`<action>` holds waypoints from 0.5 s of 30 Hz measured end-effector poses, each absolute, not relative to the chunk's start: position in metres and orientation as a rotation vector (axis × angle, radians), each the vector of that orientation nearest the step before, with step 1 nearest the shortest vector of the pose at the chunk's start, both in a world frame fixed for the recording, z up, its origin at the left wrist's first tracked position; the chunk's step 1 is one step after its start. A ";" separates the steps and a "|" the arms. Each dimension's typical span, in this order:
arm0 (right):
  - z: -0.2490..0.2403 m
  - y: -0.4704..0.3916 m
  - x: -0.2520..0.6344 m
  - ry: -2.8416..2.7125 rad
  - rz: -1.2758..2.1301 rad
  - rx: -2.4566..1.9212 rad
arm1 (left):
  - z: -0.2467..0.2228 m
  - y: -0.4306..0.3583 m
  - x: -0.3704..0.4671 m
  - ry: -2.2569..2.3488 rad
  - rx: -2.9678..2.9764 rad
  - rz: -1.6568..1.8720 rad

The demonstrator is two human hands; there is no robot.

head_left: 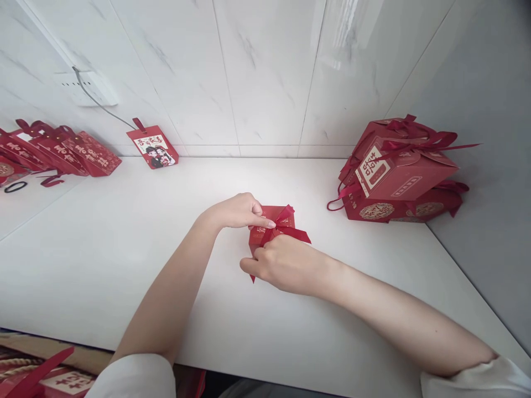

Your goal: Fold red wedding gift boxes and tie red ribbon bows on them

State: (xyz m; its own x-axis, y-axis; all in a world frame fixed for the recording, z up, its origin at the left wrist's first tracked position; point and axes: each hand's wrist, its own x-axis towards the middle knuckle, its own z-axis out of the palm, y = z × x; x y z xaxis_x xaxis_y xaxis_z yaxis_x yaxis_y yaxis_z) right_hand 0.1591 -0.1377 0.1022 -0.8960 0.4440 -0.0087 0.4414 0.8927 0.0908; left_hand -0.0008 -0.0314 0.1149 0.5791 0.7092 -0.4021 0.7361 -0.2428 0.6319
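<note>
A small red gift box (256, 250) with gold print stands on the white table below the middle of the view. A dark red ribbon (296, 232) is looped across its top, its ends spread right and up. My left hand (240, 211) comes in from the left, fingers bent and a fingertip pressing the ribbon at its crossing. On the near side, my right hand (286, 264) is closed with the ribbon in its fingers, and a ribbon end pokes out beneath it. The right hand hides the box's near part and some of the ribbon.
Several red gift boxes with ribbons (409, 171) are stacked at the right by the wall. At left lean several red boxes (91, 155), near a black ring (15, 187). A red box with a couple picture (156, 148) stands at the back, below a socket (85, 88).
</note>
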 end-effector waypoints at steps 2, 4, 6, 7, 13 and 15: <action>0.103 -0.134 0.161 3.038 0.069 0.655 | 0.115 -0.032 -0.001 1.155 1.980 -0.032; 0.104 -0.131 0.162 3.058 0.028 0.616 | 0.116 -0.033 0.000 1.152 1.975 -0.021; 0.105 -0.129 0.162 3.076 0.004 0.589 | 0.117 -0.034 0.000 1.149 1.970 -0.013; 0.105 -0.129 0.162 3.080 -0.010 0.581 | 0.117 -0.034 0.000 1.147 1.968 -0.010; 0.105 -0.126 0.162 3.079 -0.096 0.559 | 0.118 -0.035 0.000 1.156 1.966 -0.010; 0.105 -0.124 0.164 3.099 -0.141 0.592 | 0.118 -0.036 0.001 1.162 1.968 -0.014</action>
